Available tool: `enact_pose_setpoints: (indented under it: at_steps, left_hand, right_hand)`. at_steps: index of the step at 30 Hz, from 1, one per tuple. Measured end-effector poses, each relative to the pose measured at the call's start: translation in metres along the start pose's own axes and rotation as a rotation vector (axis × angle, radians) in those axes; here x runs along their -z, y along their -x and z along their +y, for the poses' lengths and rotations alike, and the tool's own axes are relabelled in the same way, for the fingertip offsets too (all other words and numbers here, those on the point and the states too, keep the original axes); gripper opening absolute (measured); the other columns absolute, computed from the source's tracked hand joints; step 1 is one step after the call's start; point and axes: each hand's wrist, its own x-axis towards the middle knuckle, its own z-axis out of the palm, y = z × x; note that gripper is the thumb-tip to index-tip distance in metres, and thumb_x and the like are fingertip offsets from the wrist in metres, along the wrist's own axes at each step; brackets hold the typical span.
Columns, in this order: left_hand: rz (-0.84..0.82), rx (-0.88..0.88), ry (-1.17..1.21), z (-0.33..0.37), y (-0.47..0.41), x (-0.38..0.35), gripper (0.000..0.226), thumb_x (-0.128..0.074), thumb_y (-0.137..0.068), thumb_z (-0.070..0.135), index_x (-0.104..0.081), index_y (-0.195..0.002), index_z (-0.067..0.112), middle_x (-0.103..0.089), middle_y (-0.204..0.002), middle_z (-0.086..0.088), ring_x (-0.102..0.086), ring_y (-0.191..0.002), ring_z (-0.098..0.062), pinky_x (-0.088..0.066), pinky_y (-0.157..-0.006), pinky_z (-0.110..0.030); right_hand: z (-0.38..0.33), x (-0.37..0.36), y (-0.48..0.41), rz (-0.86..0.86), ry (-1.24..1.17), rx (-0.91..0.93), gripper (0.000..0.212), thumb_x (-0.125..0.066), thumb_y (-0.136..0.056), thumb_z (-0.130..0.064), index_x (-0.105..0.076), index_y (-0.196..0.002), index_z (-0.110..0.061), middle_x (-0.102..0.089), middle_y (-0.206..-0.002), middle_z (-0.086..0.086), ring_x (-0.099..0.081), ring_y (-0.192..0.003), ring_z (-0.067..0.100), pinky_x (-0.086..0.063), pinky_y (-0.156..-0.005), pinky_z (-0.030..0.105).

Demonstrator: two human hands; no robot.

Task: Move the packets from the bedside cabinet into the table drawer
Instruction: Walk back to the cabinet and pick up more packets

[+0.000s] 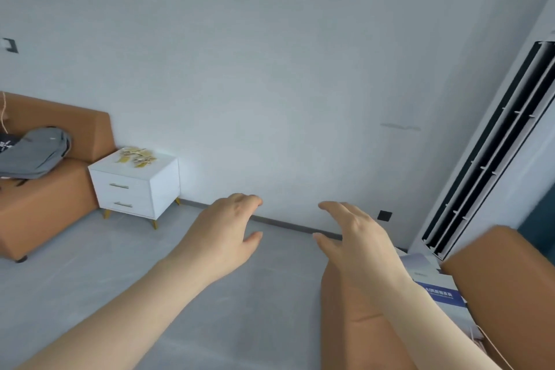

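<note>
— Where are the packets (136, 157) seen?
— A small heap of yellow packets is seen on top of the white bedside cabinet (166, 186), far off to the left, next to the orange sofa (45, 207).
— Are the packets being touched?
— No. They are well apart from both hands. Nothing is held in either hand.
— How are the hands held?
— The left hand (222, 234) is held out in front, palm down, with the fingers loose and a little bent. The right hand (357, 237) is held the same way, across from it, with a gap between the two. Nothing is pinched or pressed.
— Which hand is nearer to the packets?
— The left hand is nearer. The heap lies up and to the left of it, across the grey floor (90, 294). The right hand is farther off.
— Which way are the packets pointed?
— That cannot be told. They are small and piled in a jumble, so no long side can be picked out.
— Is the table drawer seen?
— No, it is not in view. A tall white air unit (495, 144) and another orange seat (504, 273) are seen on the right.
— What is thought to be needed next?
— It is judged that the task is not yet begun. The cabinet would have to be walked to first, and the heap could best be reached with the left hand.
</note>
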Motion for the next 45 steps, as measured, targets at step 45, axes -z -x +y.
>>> enact_pose_setpoints:
  at_steps: [45]
  left_hand:
    - [-0.044,0.564,-0.056,-0.565,-0.400,-0.043,0.054,-0.053,-0.092,0.037,-0.035,-0.142,0.026,-0.042,-0.142,0.011,-0.042,-0.128,-0.008,-0.033,-0.105,-0.021]
  right_hand:
    - [-0.177,-0.403,-0.663,-0.430,-0.181,0.360,0.050,-0.054,-0.093,-0.038,-0.039,-0.140,-0.030,-0.047,-0.137,-0.014,-0.045,-0.125,0.008,-0.037,-0.097,0.019]
